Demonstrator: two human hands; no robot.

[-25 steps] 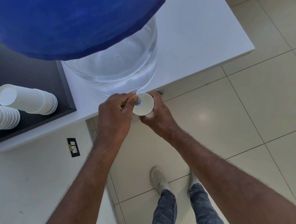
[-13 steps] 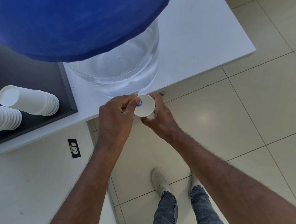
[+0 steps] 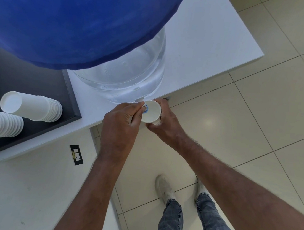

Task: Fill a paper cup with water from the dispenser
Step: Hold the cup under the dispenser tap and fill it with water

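Hands off counter edge: right (image 3: 162, 122) grips cup (image 3: 151, 112), left (image 3: 120, 124) pinches tap (image 3: 144, 108).

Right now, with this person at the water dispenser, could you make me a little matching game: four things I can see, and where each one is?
Things:
1. paper cup
2. left hand
3. cup stacks
4. shoes

Places:
A. lying on the dark tray
B. on the tiled floor
C. held in the right hand, under the tap
D. fingers at the blue-and-white tap

Pairs: 1-C, 2-D, 3-A, 4-B
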